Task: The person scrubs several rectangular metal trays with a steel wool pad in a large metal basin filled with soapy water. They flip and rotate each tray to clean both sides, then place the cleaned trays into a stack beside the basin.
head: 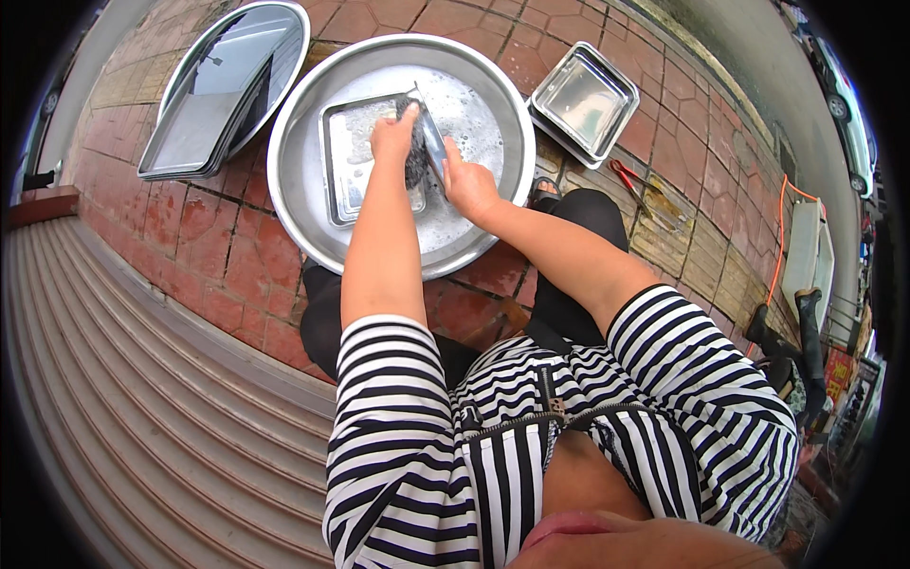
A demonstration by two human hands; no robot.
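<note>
A dark mesh scrubbing pad (416, 153), which looks like steel wool, is gripped in my left hand (393, 135). My right hand (469, 186) holds a thin flat metal piece (432, 146), tilted nearly edge-on; whether it is a tray or a blade I cannot tell. The pad presses against its left face. Both hands are over a large round metal basin (281, 206) holding shallow, sudsy water. Under my left hand, a rectangular metal tray (341, 167) lies flat in the basin, partly hidden by that hand and the pad.
Several rectangular trays (188, 135) lean in a second round basin (288, 50) at upper left. More stacked trays (584, 99) sit right of my basin, near a red-handled tool (629, 186) on wet paving (227, 242). A ribbed shutter (178, 398) borders the left. An orange hose (780, 235) hangs by a pale tub (810, 245).
</note>
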